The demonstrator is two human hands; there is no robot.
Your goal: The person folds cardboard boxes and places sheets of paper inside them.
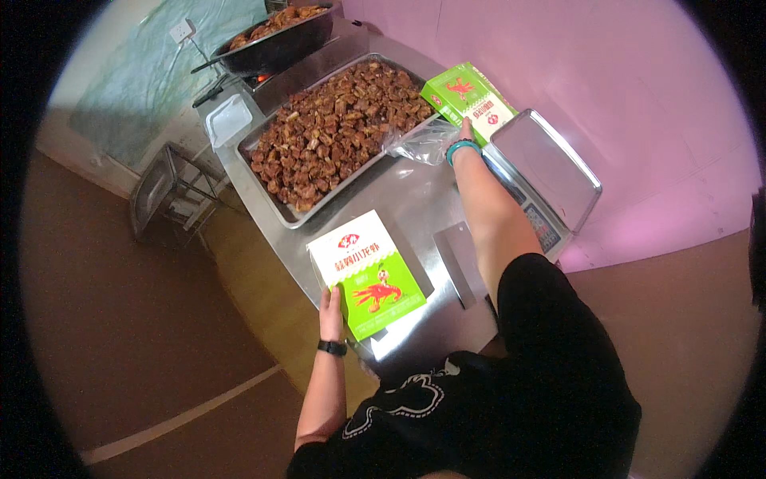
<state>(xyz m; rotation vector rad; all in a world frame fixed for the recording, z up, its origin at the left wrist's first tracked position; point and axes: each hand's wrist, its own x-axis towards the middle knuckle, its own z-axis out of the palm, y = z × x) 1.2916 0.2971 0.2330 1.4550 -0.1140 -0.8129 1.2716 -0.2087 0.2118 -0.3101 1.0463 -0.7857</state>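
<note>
In front of me, a flat green and white carton (375, 275) with a red crayfish picture is over the near part of the metal table. My left hand (330, 316), a black band at its wrist, grips the carton's lower left edge; part of its fingers is hidden under it. Farther off, my right hand (464, 134), with a teal bracelet, closes on the near edge of another green and white carton (461, 89) by the pink wall. Most of its fingers are out of sight. Beside that hand lies a clear plastic bag (423, 146).
A large metal tray (299, 220) full of brown cooked pieces takes up the table's far left. A scale (550, 160) with a metal pan stands at the right. Behind are a black wok (279, 49) with food, a white plastic container (229, 120) and a stool (163, 188).
</note>
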